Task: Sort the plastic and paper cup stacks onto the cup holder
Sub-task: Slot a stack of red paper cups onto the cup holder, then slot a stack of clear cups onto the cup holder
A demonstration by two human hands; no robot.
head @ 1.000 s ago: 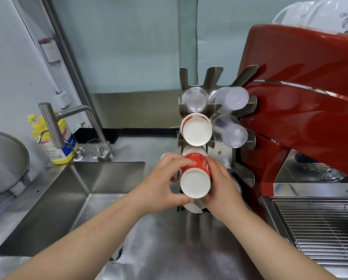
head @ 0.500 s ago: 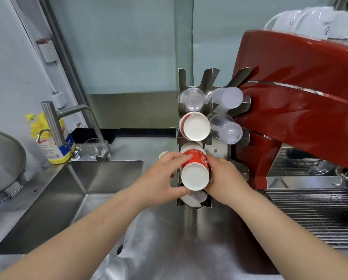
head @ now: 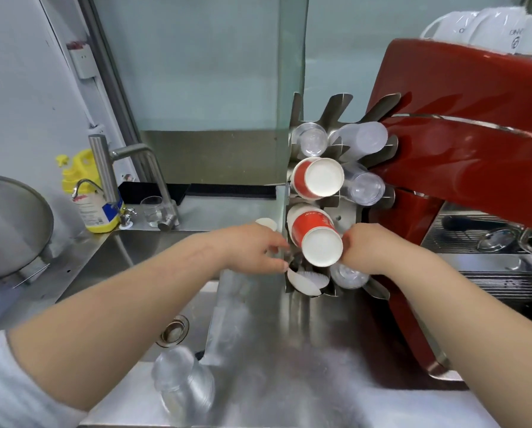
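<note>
The steel cup holder [head: 348,211] stands against the red espresso machine. Its top slots hold clear plastic cup stacks [head: 312,140], with another [head: 365,188] at mid right and one [head: 349,274] at the bottom right. A red paper cup stack [head: 317,179] fills the upper left slot. A second red paper cup stack [head: 315,234] sits in the slot below, bottoms towards me. My right hand [head: 366,248] presses on its right side, fingers hidden behind it. My left hand [head: 252,248] is just left of and below it, at the holder's edge, holding nothing. White lids [head: 305,281] lie in the bottom left slot.
A clear plastic cup stack [head: 181,384] lies on the steel counter near me. The sink [head: 129,261] and faucet [head: 104,168] are to the left, with a yellow bottle [head: 87,196] and a small glass [head: 153,210]. The red espresso machine [head: 459,149] and its drip grate [head: 505,285] fill the right.
My left hand has slipped off the lower red cup stack and dropped to the holder's edge. The stack sits deeper in its slot. My right hand stays against it.
</note>
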